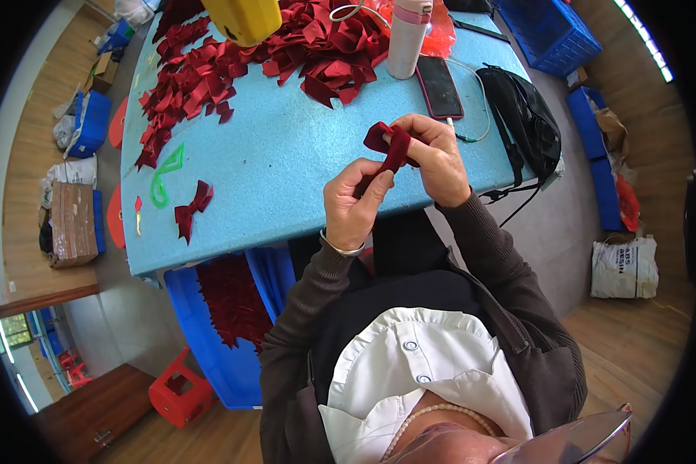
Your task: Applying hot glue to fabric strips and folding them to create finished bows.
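Note:
Over the near edge of the light blue table (271, 170), both my hands hold one dark red velvet ribbon bow (395, 148). My left hand (353, 203) pinches its lower end between thumb and fingers. With closed fingers, my right hand (435, 155) grips the upper part, the thumb pressed against the loop. Fingers hide some of the ribbon. A separate red bow (193, 210) lies on the table to the left, beside a green looped strip (167, 176). Farther back spreads a large heap of red ribbon pieces (201, 81).
A white bottle (408, 39), a phone (439, 87) with a cable and a black bag (522, 124) occupy the table's right side. A yellow container (243, 19) stands at the back. Below left are a blue bin (185, 309) holding red ribbon and a red stool (179, 390).

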Motion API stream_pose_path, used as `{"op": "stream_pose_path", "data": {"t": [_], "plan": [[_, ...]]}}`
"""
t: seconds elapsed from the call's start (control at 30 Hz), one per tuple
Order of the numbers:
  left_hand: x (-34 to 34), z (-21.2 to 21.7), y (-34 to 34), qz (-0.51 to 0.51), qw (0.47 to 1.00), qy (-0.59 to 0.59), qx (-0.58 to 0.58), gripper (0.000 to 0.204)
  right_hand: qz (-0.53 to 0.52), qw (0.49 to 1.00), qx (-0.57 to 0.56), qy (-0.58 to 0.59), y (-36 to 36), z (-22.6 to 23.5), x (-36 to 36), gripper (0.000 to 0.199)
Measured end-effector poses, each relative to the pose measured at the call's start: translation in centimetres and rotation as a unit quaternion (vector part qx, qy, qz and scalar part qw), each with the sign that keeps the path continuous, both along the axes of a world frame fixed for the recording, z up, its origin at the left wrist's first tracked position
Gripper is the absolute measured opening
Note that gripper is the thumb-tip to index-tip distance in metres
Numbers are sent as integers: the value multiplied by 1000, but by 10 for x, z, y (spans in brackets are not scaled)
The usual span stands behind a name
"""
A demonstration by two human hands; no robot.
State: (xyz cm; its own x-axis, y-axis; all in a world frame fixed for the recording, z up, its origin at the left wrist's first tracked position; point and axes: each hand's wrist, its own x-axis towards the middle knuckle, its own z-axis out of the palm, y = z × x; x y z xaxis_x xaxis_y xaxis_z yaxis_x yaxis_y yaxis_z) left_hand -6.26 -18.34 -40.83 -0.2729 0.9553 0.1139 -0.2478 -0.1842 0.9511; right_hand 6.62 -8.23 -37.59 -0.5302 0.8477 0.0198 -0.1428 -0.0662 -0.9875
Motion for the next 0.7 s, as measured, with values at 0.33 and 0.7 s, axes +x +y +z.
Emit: {"op": "stream_pose_path", "data": {"t": [0.33,0.7], "plan": [[-41,-6,-15,78,946,288,126,11,42,998,-45,8,-25,-12,-22,14],[-51,-15,-28,21,978,187,94,10,17,992,-85,96,-38,-22,-45,13]]}}
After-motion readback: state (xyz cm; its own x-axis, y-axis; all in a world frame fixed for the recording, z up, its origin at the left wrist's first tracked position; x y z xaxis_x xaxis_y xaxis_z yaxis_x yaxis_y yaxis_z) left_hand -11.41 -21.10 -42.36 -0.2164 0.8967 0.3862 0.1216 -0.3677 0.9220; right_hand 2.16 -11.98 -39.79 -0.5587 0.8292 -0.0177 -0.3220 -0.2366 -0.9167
